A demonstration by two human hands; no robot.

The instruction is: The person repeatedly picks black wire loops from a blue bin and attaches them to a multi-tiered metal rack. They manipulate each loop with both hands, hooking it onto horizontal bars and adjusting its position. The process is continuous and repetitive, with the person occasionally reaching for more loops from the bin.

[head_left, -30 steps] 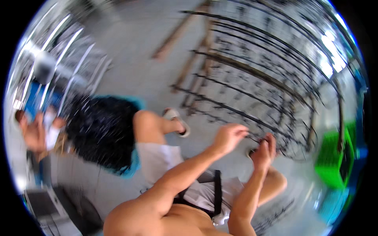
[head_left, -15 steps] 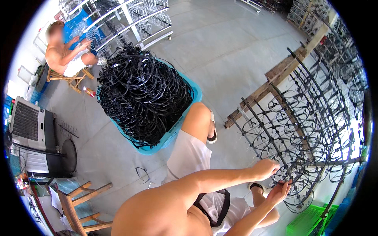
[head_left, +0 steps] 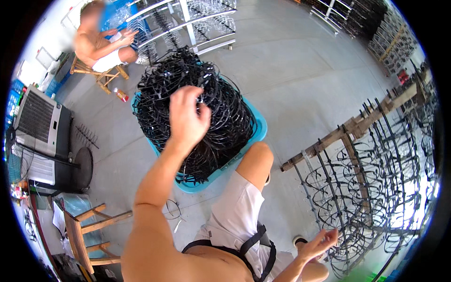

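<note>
Hoops [head_left: 230, 127]: black, thin and curved, heaped in a tangle; directly under and around the left hand.
Basket [head_left: 259, 131]: turquoise, beneath the heap; its rim shows below and to the right of the left hand.
Left hand [head_left: 187, 115]: over the heap, fingers loosely curled, thumb a little apart from them; blurred – cannot tell whether it touches or holds a hoop.
Right hand [head_left: 323, 242]: far from the heap, fingers bent toward the thumb, beside the lower end of the rack; cannot tell whether anything is pinched.
Rack [head_left: 361, 123]: wooden beam with dark rods, loops crowded along them; above and to the right of the right hand.
Weight: probably light singly; the whole heap likely a drag on any one piece.
Stiffness: likely springy, bending and returning; a hard twist might kink one.
Surface: glossy in places, so perhaps slick under the fingertips.
Snagging: the chief trouble, by the look of it – neighbours overlap and may lift together.
Hold: best a thumb-and-finger pinch on an exposed upper curve, just under the left hand.
</note>
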